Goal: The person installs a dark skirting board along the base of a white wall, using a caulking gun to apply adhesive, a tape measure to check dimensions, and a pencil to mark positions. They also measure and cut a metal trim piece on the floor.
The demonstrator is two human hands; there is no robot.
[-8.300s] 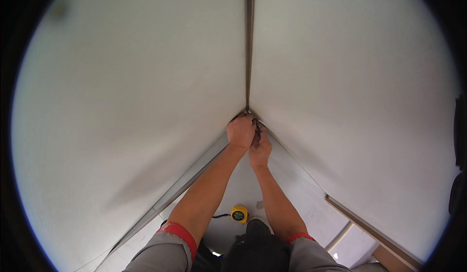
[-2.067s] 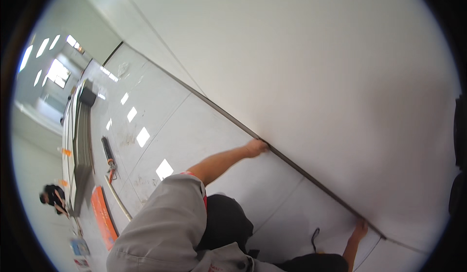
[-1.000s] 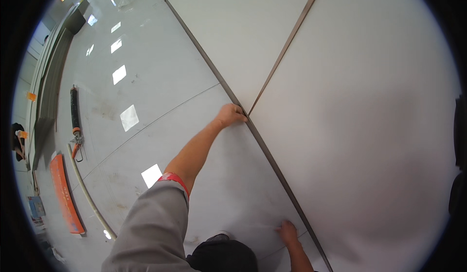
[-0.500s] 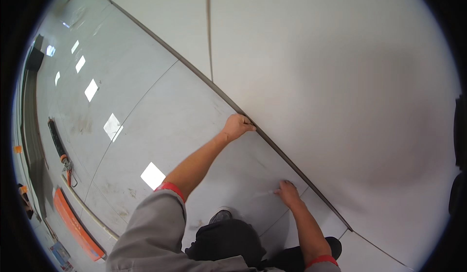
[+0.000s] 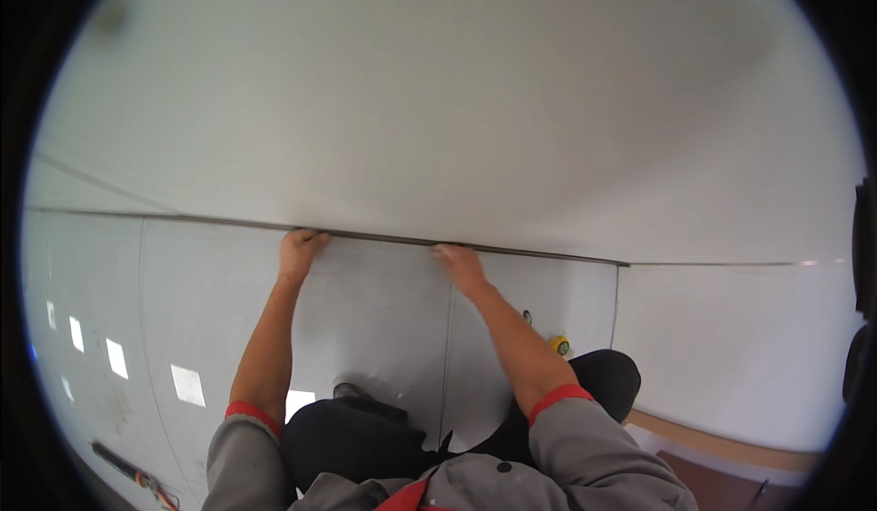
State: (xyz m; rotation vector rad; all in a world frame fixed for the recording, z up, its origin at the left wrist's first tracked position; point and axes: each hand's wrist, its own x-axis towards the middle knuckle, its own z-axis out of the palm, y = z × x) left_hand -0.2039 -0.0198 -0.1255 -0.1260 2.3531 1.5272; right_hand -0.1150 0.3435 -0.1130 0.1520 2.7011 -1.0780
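Observation:
A long, thin, dark grey-brown trim strip (image 5: 382,237) runs along the line where the pale wall (image 5: 438,100) meets the light grey tiled floor (image 5: 375,310). My left hand (image 5: 299,253) is on it left of the middle, fingers closed at its edge with the thumb alongside. Farther right, my right hand (image 5: 461,267) also meets the strip with bent fingers. Part of each hand's fingertips is hidden against the strip. The strip's right end stops at the corner by a side wall (image 5: 722,347).
On the floor right of my right forearm lies a yellow tape measure (image 5: 559,345), beside my bent knee (image 5: 610,374). A dark tube-shaped tool (image 5: 123,467) with orange parts lies at the lower left. A wooden-coloured edge (image 5: 731,442) borders the side wall's lower right.
My view has turned, so the strip now lies nearly level across it. My right hand has gone from above the floor up to the strip; my left is still at it.

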